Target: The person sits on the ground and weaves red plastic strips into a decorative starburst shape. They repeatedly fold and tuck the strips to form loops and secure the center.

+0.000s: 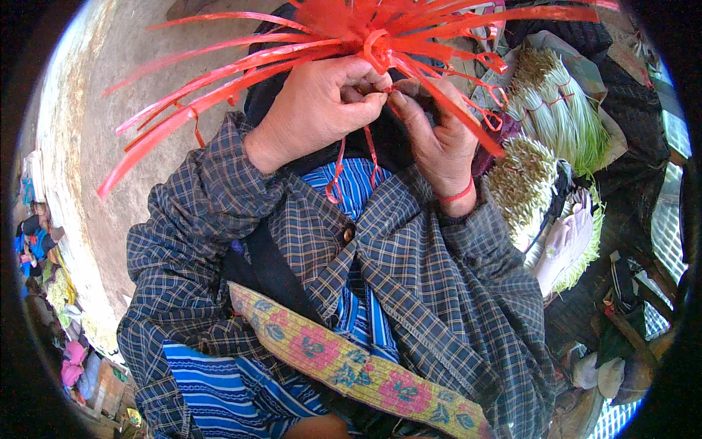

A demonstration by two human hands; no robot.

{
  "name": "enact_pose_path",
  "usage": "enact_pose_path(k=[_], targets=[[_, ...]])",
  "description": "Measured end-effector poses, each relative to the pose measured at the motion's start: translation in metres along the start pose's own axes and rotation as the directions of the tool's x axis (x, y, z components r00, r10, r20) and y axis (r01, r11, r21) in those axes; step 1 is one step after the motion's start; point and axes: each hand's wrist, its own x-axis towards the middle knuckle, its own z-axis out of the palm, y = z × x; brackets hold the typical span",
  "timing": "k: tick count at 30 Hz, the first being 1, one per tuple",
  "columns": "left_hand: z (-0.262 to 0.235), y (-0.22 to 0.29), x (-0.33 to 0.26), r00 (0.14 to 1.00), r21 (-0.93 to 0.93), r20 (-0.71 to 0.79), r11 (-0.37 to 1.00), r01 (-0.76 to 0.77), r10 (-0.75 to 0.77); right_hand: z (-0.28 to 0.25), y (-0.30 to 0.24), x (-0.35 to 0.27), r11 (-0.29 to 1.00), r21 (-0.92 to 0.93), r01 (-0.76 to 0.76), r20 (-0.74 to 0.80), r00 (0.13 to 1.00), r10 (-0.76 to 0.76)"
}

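Observation:
A large bunch of red plastic strips (307, 45) fans out to both sides in front of me, gathered in a loop near its middle. Just below that loop, my left hand (318, 110) and my right hand (444, 139) meet fingertip to fingertip. Thumb and fingers of each are pinched on a thin red strip between them. Thin curled ends (338, 175) dangle beneath the hands over my blue striped clothing. A red band circles my right wrist. The fingers partly hide the exact spot where the strip is gripped.
Tied bundles of pale stems with green ends (559, 110) lie at the right, with another bundle (519, 183) nearer me. Beside it is a light pink cloth (568, 238). A yellow flowered band (351, 358) crosses my lap. Concrete ground (117, 146) stretches at the left; colourful clutter (73, 362) lies beyond.

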Motion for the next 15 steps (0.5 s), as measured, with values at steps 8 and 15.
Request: enact_pose_path(k=[8, 15], targets=[[-0.0034, -0.0005, -0.0004, 0.995, 0.010, 0.091, 0.999, -0.031, 0.030, -0.0007, -0.0033, -0.0001, 0.988, -0.146, 0.045, -0.008, 0.999, -0.047], [-0.0031, -0.0058, 0.0037, 0.993, -0.097, 0.117, 0.994, 0.044, -0.033, 0.0009, -0.0011, 0.0009, 0.989, -0.136, 0.058, -0.008, 0.998, -0.059]])
